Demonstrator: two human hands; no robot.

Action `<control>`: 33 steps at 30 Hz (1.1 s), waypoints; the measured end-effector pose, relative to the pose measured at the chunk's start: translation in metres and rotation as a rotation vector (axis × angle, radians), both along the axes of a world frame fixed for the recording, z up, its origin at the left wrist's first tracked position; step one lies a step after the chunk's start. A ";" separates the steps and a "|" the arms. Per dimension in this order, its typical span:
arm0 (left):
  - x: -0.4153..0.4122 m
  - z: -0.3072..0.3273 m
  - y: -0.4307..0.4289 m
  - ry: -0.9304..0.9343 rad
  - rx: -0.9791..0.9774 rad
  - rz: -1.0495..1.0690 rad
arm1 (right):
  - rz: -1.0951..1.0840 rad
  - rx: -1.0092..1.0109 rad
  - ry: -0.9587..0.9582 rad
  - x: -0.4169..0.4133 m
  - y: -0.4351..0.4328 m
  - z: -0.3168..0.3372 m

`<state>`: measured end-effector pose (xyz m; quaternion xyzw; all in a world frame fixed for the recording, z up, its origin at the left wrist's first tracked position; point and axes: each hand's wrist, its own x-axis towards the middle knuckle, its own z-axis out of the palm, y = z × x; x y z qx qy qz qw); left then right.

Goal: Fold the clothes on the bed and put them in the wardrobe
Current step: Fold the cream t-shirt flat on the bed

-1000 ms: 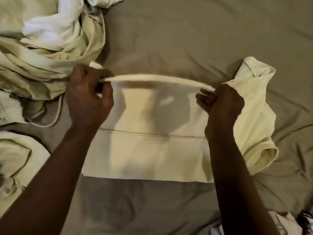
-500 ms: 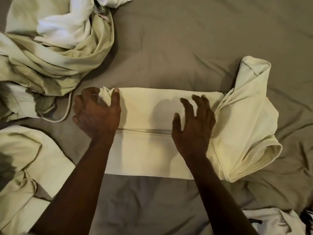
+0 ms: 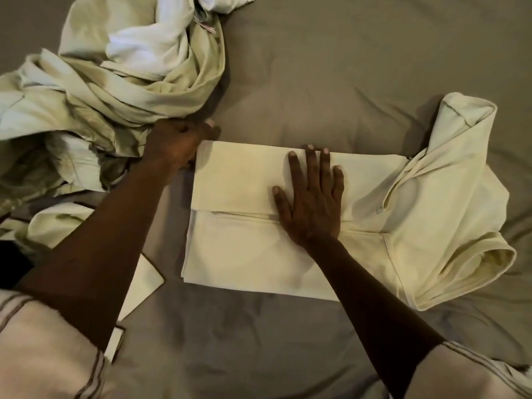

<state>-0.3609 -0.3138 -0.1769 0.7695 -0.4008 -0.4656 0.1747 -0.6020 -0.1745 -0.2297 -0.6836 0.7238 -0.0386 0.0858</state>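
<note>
Right hand (image 3: 312, 197) lies flat, fingers straight, pressing the half-folded garment (image 3: 239, 249) at frame centre on the bed (image 3: 316, 67). Left hand (image 3: 175, 145) is curled at the garment's upper-left corner; its hold cannot be determined. Judged step: folding. The next move likely calls for turning the loose right end inward.

- The left hand (image 3: 175, 145) curls at the left end of the folded pale yellow cloth garment (image 3: 239, 180). Its fingertips are hidden, so any grip cannot be told.
- The crumpled pale green and white clothes pile (image 3: 115, 90) is cut off by the left and top edges.
- A flat pale cloth piece (image 3: 146, 279) lies mostly hidden under the left forearm (image 3: 95, 243).
- A dark patch (image 3: 11, 263) at the left edge is unreadable.
</note>
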 end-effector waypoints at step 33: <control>-0.297 0.027 0.204 -0.023 -0.724 -0.684 | -1.131 0.019 -0.208 -0.253 0.160 0.059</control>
